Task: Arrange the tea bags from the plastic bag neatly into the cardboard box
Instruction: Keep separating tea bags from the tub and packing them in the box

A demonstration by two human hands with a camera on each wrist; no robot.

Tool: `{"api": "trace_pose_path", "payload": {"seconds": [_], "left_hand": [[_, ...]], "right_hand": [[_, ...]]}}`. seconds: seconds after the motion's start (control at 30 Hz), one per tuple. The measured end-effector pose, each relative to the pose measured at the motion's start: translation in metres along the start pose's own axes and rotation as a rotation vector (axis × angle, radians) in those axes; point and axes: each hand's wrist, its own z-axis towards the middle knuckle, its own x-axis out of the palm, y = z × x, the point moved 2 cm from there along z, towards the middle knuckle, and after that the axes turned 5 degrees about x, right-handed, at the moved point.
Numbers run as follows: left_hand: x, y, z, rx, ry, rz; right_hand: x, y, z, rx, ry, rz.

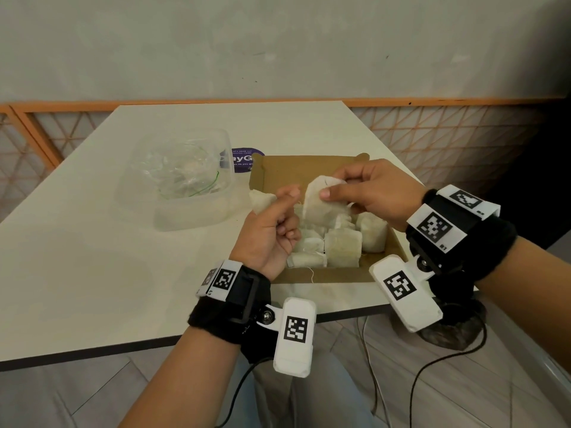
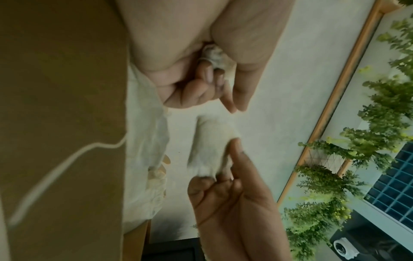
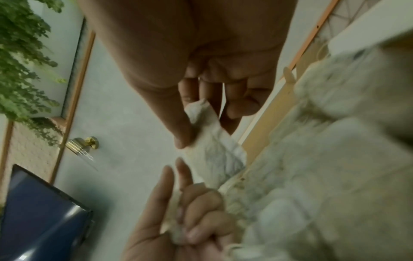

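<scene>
The brown cardboard box (image 1: 312, 168) lies open on the table, with several pale tea bags (image 1: 343, 247) packed into its near half. Above the box, my right hand (image 1: 335, 186) pinches one tea bag (image 1: 319, 205) by its top corner between thumb and fingers; the right wrist view shows the same tea bag (image 3: 214, 141). My left hand (image 1: 285, 211) is just left of it, fingers curled round another tea bag (image 1: 261, 201) that sticks out past the knuckles. The crumpled plastic bag (image 1: 182, 174) lies in a clear tub to the left.
The clear plastic tub (image 1: 191, 217) stands on the white table (image 1: 77, 257) left of the box. A purple round sticker (image 1: 244, 160) sits behind the box. An orange lattice rail (image 1: 432, 131) runs behind the table. Cables hang below the near table edge.
</scene>
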Motion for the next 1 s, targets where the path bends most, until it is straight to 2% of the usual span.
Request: {"api": "trace_pose_path", "payload": {"seconds": [0.07,0.2,0.3,0.47,0.6,0.63,0.67,0.77,0.8,0.87,1.0], "left_hand": [[-0.001,-0.001,0.001,-0.011,-0.025,-0.068],[-0.002,-0.001,0.0,-0.017,-0.017,-0.115],[-0.002,-0.002,0.002,-0.018,-0.015,-0.128],[-0.003,-0.001,0.001,-0.022,-0.019,-0.138],[-0.004,-0.001,0.002,-0.02,-0.031,-0.16],[-0.005,-0.001,0.002,-0.02,-0.034,-0.167],[-0.005,-0.001,0.002,-0.019,-0.036,-0.176],[-0.005,-0.001,0.003,-0.013,-0.038,-0.188],[-0.004,-0.002,0.002,-0.013,-0.034,-0.184],[-0.004,-0.002,0.001,-0.025,-0.014,-0.183],[-0.003,-0.005,-0.002,-0.068,0.034,-0.229]], "right_hand": [[-0.008,-0.011,-0.001,0.044,0.008,-0.04],[-0.013,-0.035,-0.011,0.208,0.21,-0.201],[-0.01,-0.044,-0.009,0.223,0.253,-0.286],[-0.004,-0.037,-0.003,0.163,0.187,-0.432],[-0.011,-0.008,-0.011,-0.117,-0.09,-0.482],[-0.011,-0.002,-0.018,-0.166,-0.096,-0.476],[-0.008,0.001,-0.025,-0.183,-0.034,-0.477],[0.015,-0.008,-0.046,-0.183,0.283,-0.544],[0.021,-0.014,-0.048,-0.198,0.324,-0.559],[0.029,-0.024,-0.045,-0.242,0.312,-0.598],[0.037,-0.036,-0.035,-0.204,0.297,-0.695]]}}
